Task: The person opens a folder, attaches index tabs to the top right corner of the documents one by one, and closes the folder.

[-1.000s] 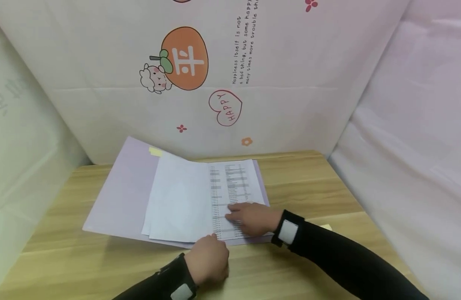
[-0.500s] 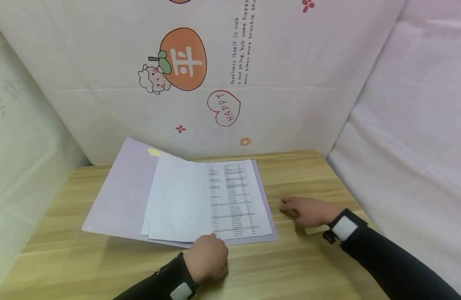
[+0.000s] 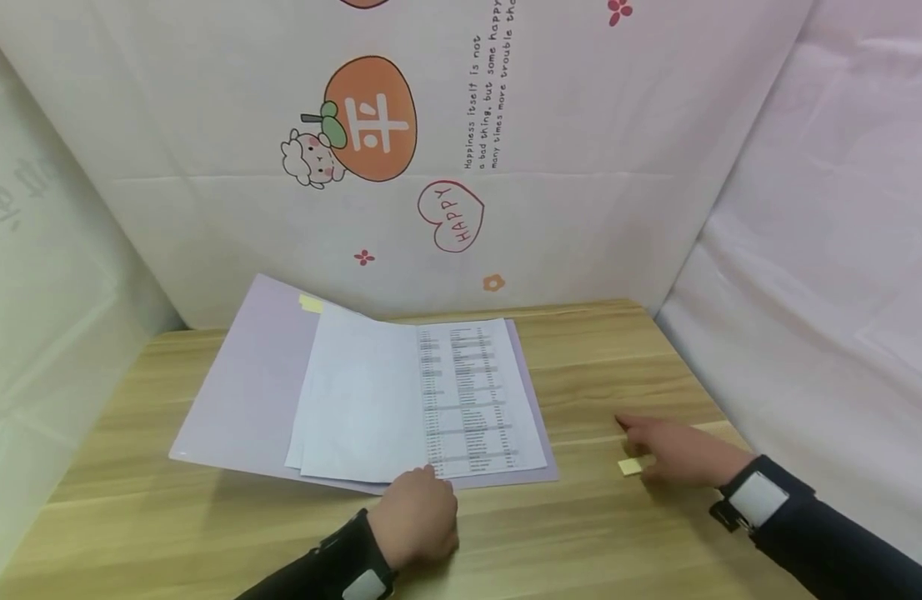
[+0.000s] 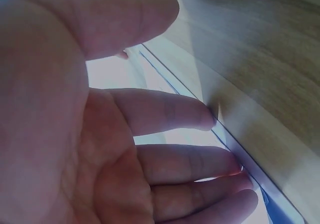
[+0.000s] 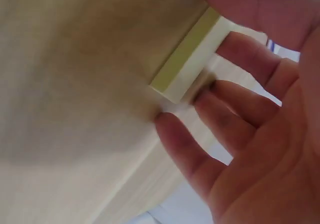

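Observation:
A lilac folder lies open with white sheets inside. Its upper sheet is turned left, its blank side showing, beside a printed list page. My left hand rests at the folder's front edge. In the left wrist view its fingers extend along that edge, with nothing between them and the thumb. On the table to the right, my right hand is over a small yellow sticky-note pad. Seen from the right wrist, the pad lies between thumb and loosely bent fingers, with no clear pinch.
Yellow sticky notes sit at the upper part of the folder's left cover. The wooden table meets a printed white cloth at the back. White cloth walls also stand at left and right.
My right hand has left the printed page and moved right to the yellow pad, uncovering the page. My left hand has stayed at the folder's front edge.

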Available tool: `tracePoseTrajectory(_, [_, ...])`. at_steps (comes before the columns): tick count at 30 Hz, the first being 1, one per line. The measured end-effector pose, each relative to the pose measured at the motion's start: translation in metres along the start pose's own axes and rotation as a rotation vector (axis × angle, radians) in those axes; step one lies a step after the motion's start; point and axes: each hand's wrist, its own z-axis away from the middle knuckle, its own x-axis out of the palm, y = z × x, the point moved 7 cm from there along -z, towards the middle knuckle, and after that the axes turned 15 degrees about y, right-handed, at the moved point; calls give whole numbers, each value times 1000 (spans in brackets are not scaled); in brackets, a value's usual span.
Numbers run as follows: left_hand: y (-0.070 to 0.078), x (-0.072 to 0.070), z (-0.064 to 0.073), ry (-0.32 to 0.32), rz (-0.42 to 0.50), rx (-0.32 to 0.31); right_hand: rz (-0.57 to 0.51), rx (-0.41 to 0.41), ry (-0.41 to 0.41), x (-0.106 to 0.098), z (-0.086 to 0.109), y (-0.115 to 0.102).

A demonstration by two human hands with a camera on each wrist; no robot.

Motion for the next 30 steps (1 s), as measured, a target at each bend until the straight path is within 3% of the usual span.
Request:
tracePoseTrajectory(8, [-1, 1, 0, -2, -1, -2, 59, -11, 123, 1, -2, 4])
tracePoseTrajectory(13, [-1, 1, 0, -6, 0, -9, 59, 84, 207, -6, -7, 9])
tracePoseTrajectory(16, [-1, 0, 0, -2, 2, -18, 57, 131, 233, -9, -10, 10])
tracePoseTrajectory(30, [-5, 4, 0, -13, 26, -63, 69, 169, 327, -8, -35, -3])
